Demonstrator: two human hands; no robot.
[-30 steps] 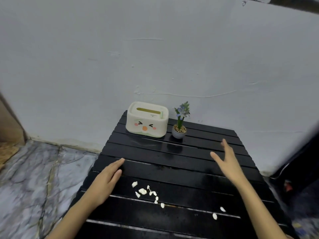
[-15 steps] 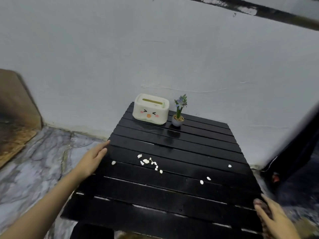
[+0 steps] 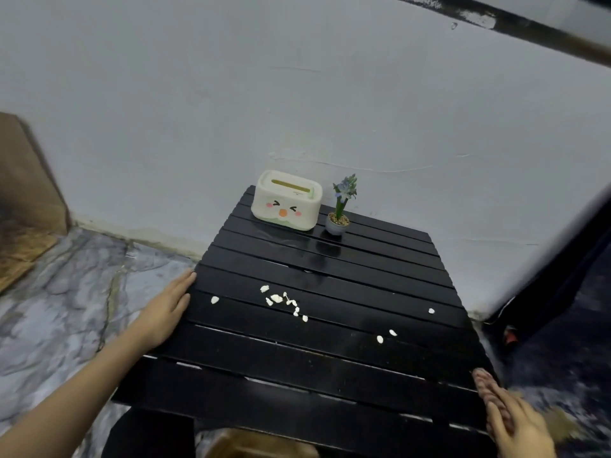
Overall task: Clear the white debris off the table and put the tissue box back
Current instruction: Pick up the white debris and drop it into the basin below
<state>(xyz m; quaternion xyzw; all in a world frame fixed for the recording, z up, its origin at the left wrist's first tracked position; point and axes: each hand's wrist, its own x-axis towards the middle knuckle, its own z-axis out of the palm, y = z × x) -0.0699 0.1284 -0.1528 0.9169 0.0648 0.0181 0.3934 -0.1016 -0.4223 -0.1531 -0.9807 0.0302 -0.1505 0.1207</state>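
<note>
White debris (image 3: 285, 300) is scattered mid-counter (image 3: 330, 375), right of the flat, empty left hand (image 3: 165, 310) at the edge; the open right hand (image 3: 515, 424) is kept at the near corner. The box (image 3: 286, 204) is unmoved by the wall.

wall (image 3: 231, 94) – pale grey plaster | floor (image 3: 59, 292) – grey veined marble | wooden board (image 3: 23, 200) – far left

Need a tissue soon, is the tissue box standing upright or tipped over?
Upright: the tissue box sits flat on the table, slot facing up.
</note>
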